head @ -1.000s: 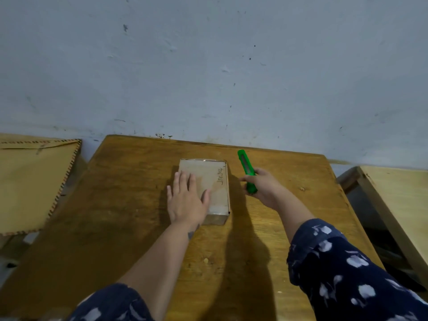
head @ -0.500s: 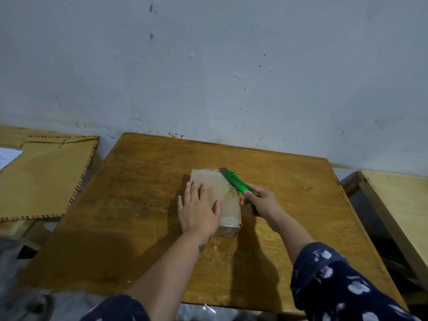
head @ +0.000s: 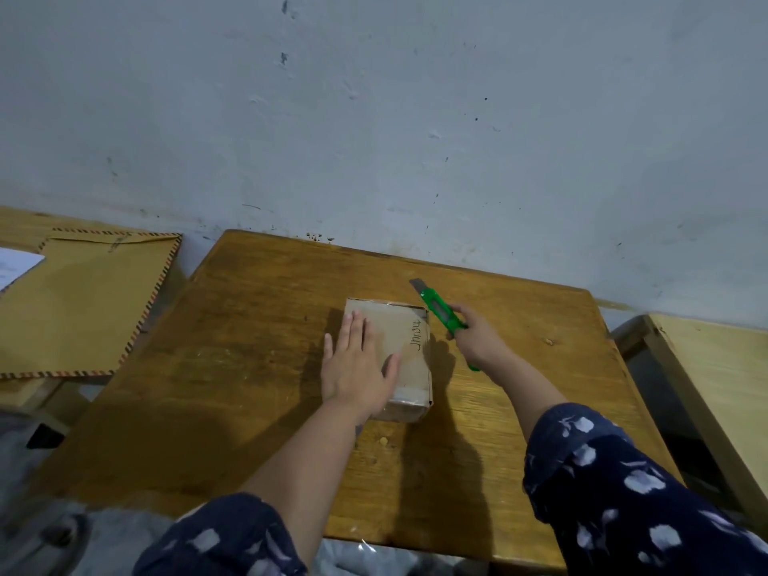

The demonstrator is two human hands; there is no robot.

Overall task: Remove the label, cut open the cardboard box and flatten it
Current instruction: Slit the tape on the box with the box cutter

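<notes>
Presently the cardboard box (head: 392, 351) lies flat near the middle of the wooden table (head: 249, 367), closed, with clear tape glinting along its far edge and near end; handwriting runs along its right side, and no separate label can be made out on the visible face. The left hand (head: 357, 367) rests open and flat on the left half of the lid, fingers extended toward the wall, thumb spread toward the centre; it pins the box. The right hand (head: 473, 338) is closed around the green utility knife (head: 442, 315), blade extended and pointing up and away, just beyond the far right corner of the box; whether the blade touches the cardboard cannot be told.

Judgement: the step in hand is the opening cut along the taped right or far seam. Recommendations: keep the blade shallow so it parts the tape only; draw it along the seam, not across the lid; keep the holding palm pressed down and entirely clear of the cutting line, the thumb being the nearest risk; steady the box before pressure is applied; cut in one slow pass rather than sawing.
</notes>
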